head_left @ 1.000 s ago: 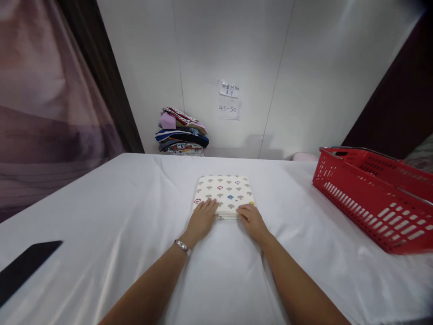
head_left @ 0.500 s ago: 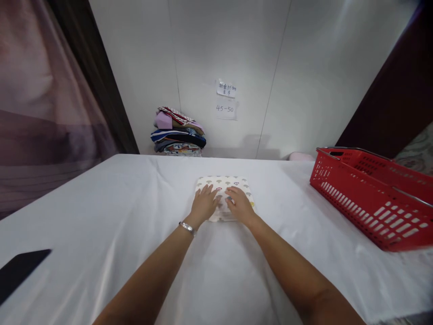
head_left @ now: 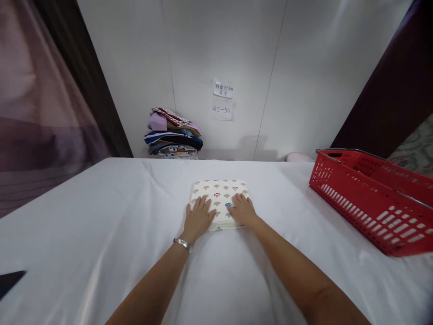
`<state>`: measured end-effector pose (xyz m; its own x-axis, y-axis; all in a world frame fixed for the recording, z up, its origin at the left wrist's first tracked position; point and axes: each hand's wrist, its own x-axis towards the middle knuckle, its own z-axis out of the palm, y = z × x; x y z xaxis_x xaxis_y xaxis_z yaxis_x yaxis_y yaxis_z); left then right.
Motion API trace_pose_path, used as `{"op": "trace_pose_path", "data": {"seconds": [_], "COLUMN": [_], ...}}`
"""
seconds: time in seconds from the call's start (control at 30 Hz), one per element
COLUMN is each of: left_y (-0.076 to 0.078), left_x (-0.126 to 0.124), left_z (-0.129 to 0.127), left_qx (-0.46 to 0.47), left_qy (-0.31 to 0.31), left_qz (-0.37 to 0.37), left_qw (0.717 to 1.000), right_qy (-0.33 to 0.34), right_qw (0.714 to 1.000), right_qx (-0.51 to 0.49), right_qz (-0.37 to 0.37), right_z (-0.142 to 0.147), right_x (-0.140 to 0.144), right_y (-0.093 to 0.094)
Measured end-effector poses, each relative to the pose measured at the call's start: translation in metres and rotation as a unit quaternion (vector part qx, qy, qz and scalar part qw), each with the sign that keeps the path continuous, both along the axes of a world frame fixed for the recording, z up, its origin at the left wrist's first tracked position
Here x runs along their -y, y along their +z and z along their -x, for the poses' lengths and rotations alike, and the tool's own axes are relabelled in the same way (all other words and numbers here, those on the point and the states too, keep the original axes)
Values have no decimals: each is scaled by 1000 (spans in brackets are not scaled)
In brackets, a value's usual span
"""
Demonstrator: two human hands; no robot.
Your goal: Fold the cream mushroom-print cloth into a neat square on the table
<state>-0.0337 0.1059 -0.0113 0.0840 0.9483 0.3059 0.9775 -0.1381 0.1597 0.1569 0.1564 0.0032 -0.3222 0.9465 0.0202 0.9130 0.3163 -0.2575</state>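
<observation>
Resting flat with fingers spread, the left grip (head_left: 198,220) and the right grip (head_left: 244,210) are both open. Directly beneath them lies a folded mushroom-print cloth (head_left: 220,201), its near corners hidden under the two. Well right of the right grip, a red basket (head_left: 365,194) is cut off by the view's edge. Left of the left grip, only the tip of a dark object (head_left: 9,282), hard to identify, shows on the tabletop (head_left: 118,234).
</observation>
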Motion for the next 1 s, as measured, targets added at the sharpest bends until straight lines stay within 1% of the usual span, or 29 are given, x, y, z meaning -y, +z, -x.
{"op": "trace_pose_path", "data": {"seconds": [0.03,0.1,0.17,0.2,0.27,0.4,0.47,0.53,0.7,0.83,0.9,1.0], "left_y": [0,0,0,0,0,0,0,1,8,11,11,12], "left_x": [0,-1,-1,0,0,1,1,1,0,-2,-1,3], "left_z": [0,0,1,1,1,2,2,1,1,7,10,14], "left_qx": [-2,-3,-3,-3,-4,-4,1,8,31,96,142,200], "left_qy": [2,5,4,3,1,-1,0,0,1,3,32,109], "left_qz": [7,15,15,16,21,36,43,55,79,103,100,86], "left_qw": [1000,1000,1000,1000,1000,999,999,998,996,990,984,970], "right_qy": [0,-6,-18,-27,-45,-45,-41,-39,-35,-75,-101,-126], "right_qw": [1000,1000,999,999,998,996,996,995,992,982,971,950], "right_qx": [4,3,-5,-11,-29,-68,-79,-88,-119,-175,-214,-283], "right_qz": [7,-14,-44,-46,-26,-27,-30,-30,-25,15,40,43], "right_z": [2,5,4,2,-3,-12,-14,-14,-17,-29,-37,-51], "right_x": [-5,-18,-31,-38,-47,-54,-54,-55,-56,-48,-37,-15], "right_y": [6,14,14,12,1,-19,-23,-23,-15,-14,-18,-26]}}
